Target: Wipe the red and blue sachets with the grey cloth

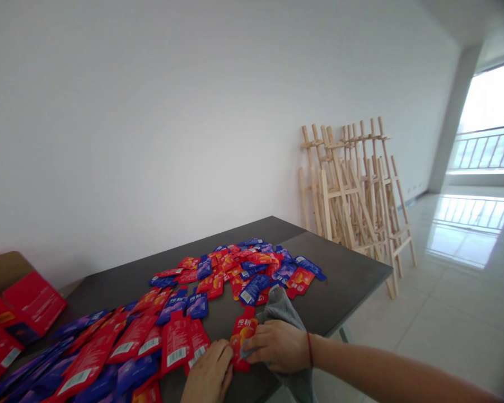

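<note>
1. Red pouch (242,333) lies flat on the dark table (353,268), close to the near edge, between both hands. Its narrow neck points away from that edge.
2. Left hand (209,369): fingers together and slightly bent, tips at the pouch's left side. From my end I can't tell if they pinch it or only press; the thumb isn't clear.
3. Right hand (280,346): fingers closed around a bunch of grey cloth (286,309), part of it against the pouch's lower right side. The rest of the cloth drapes past the wrist and over the near edge.
4. Handling, my read: pouch is light, thin and bendy, with a smooth skin that probably slides easily on the tabletop. Doesn't look fragile, but could crease. Can't tell how full it is.
5. Grip, my pick: pin one long side flat with the fingertips, or pinch the neck. I'd stay off the middle in case it's filled. Cloth is soft and limp; bunch it for control.
6. Around it: mixed pile of red and blue pouches (239,268) toward the far corner, overlapping spread of pouches (176,341) left of the hands, open red carton (36,305) at the left end.
</note>
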